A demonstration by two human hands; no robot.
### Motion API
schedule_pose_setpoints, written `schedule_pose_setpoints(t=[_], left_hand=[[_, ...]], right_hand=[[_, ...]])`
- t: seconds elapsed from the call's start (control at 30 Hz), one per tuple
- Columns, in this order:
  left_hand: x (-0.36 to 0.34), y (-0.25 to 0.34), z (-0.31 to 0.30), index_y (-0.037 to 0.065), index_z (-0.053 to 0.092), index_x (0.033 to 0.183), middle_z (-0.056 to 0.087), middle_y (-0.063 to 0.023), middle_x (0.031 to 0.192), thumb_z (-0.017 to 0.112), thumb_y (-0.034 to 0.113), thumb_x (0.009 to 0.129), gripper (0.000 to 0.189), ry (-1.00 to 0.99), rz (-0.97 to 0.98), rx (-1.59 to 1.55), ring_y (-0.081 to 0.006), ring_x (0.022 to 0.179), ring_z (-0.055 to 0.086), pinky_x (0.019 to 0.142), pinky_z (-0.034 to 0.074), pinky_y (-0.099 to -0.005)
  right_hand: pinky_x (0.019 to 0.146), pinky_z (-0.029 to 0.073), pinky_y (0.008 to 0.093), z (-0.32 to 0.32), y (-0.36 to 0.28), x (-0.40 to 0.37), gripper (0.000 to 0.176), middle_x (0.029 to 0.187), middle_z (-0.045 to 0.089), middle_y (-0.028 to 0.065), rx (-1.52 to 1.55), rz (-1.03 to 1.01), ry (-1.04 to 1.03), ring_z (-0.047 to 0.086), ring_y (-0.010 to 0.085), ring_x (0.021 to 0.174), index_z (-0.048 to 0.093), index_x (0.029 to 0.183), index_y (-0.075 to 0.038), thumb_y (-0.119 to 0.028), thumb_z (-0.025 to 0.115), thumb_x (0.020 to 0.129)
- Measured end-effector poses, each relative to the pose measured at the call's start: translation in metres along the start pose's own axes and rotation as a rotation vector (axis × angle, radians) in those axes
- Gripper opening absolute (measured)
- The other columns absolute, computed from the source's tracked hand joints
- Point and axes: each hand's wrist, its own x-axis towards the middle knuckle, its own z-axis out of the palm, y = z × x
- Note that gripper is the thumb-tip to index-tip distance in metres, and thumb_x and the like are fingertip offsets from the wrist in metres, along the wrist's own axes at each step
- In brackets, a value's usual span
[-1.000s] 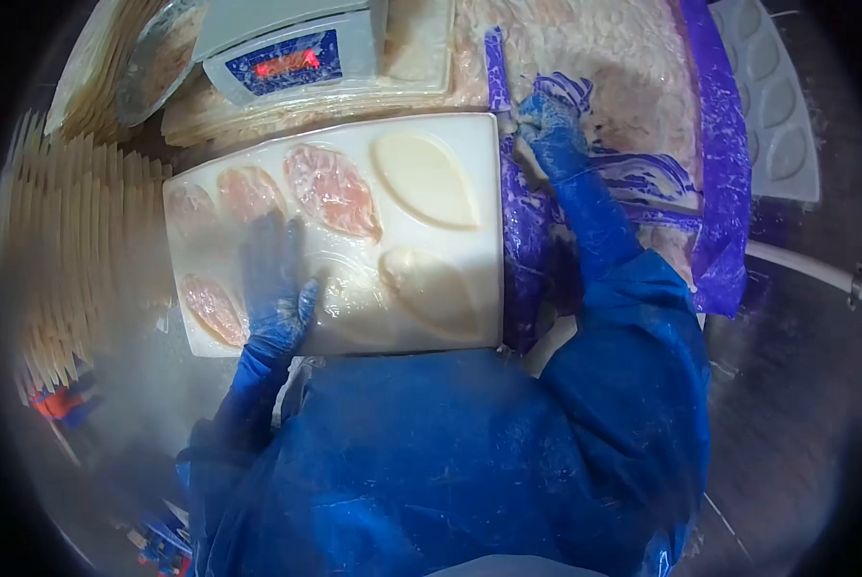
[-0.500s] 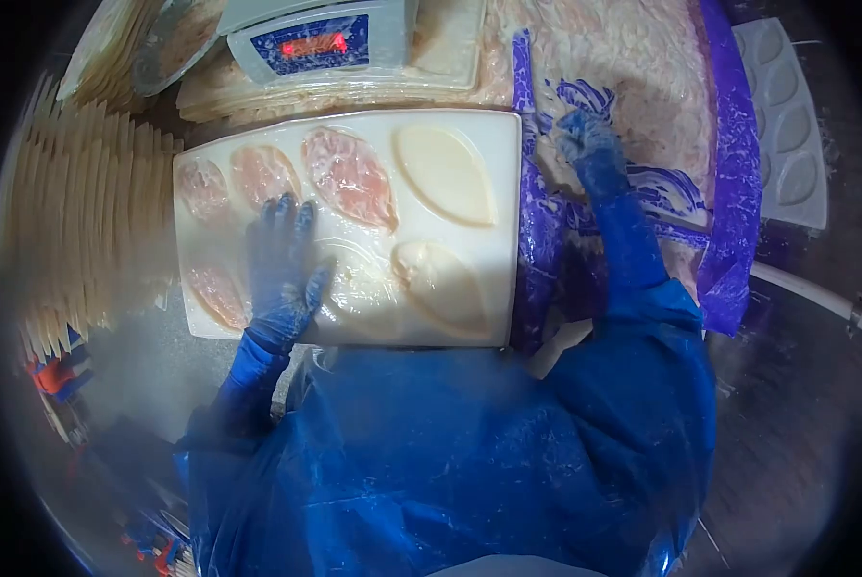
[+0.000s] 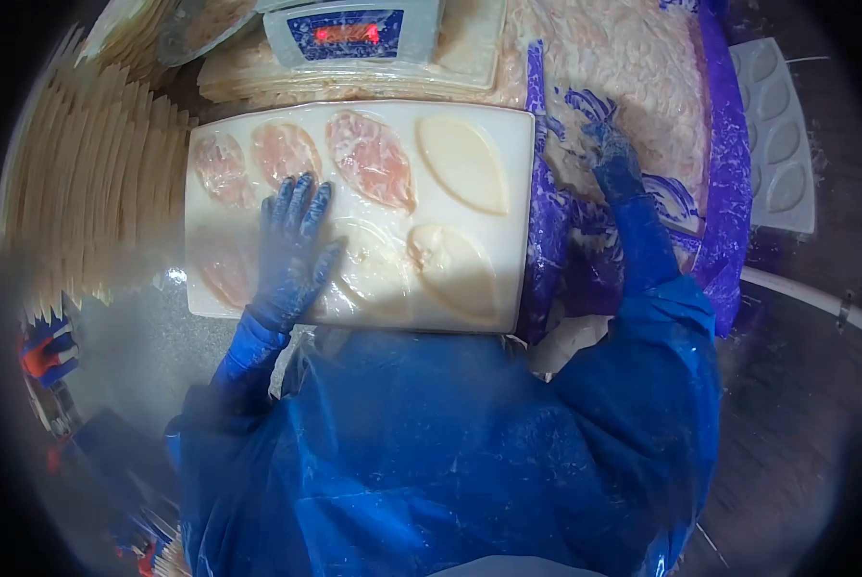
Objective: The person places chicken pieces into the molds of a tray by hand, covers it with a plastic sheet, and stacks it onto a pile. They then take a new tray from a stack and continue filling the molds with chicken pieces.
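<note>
A white moulded tray [image 3: 354, 317] with leaf-shaped hollows lies in front of me. Raw pale pink meat [image 3: 370, 162] fills three hollows of its far row, and more meat [image 3: 227, 269] sits in the near left one. The far right hollow [image 3: 462, 165] is bare; the near right one [image 3: 455, 274] holds a small scrap. My left hand [image 3: 296, 255], blue-gloved, rests on the tray with fingers spread. My right hand [image 3: 615, 159], its glove smeared, reaches over the pale meat mass [image 3: 633, 58] beside purple sheeting [image 3: 729, 173]; its fingers look loosely apart, with nothing visible in them.
A scale [image 3: 349, 37] with a lit red display stands behind the tray. Stacked thin pale sheets [image 3: 94, 183] rise at the left. Another moulded tray [image 3: 782, 135] lies at the far right, near a white pipe [image 3: 806, 298].
My right hand has shifted slightly right and down, and its curled fingers have loosened. My left hand stays on the tray, fingers now more spread. The whole view has shifted slightly.
</note>
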Motion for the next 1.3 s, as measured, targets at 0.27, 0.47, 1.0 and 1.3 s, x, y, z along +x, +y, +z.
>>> schedule_pose_setpoints(t=[0.27,0.47,1.0,1.3], left_hand=[[-0.012,-0.020,0.002,0.012,0.048,0.148,0.035,-0.0169,0.158,0.056,0.031,0.096,0.056,0.064,0.065,-0.191,-0.0351,0.146,0.032,0.119,0.024,-0.0514],[-0.006,-0.012,-0.022,0.007,0.057,0.139,0.041,-0.0201,0.154,0.048,0.034,0.104,0.045,0.240,-0.049,-0.637,-0.0344,0.144,0.037,0.118,0.028,-0.0459],[0.104,0.036,0.026,0.009,0.066,0.124,0.057,-0.0113,0.139,0.063,0.014,0.086,0.038,0.104,0.453,-0.555,-0.0304,0.132,0.051,0.113,0.038,-0.0434],[0.119,0.049,0.040,0.012,0.066,0.123,0.063,-0.0097,0.129,0.065,0.010,0.079,0.045,0.103,0.619,-0.244,-0.0310,0.122,0.057,0.111,0.039,-0.0448]], right_hand=[[0.085,0.052,0.0368,-0.027,-0.024,0.029,0.023,0.102,0.070,0.0127,-0.035,0.098,-0.147,0.066,0.0248,0.096,0.067,0.110,-0.007,-0.021,0.065,0.092],[0.084,0.052,0.0341,-0.084,-0.089,0.049,0.021,0.103,0.069,0.0111,1.043,0.576,-0.385,0.066,0.0193,0.093,0.067,0.112,-0.007,-0.020,0.062,0.096],[0.093,0.052,0.0350,0.020,-0.203,0.052,0.016,0.107,0.068,0.0080,0.913,0.125,-0.024,0.065,0.0194,0.102,0.065,0.108,-0.006,-0.011,0.067,0.092],[0.108,0.038,0.0435,0.018,-0.209,0.012,0.027,0.113,0.066,0.0088,-0.011,-0.245,0.039,0.055,0.0294,0.116,0.067,0.106,-0.011,-0.004,0.055,0.083]])
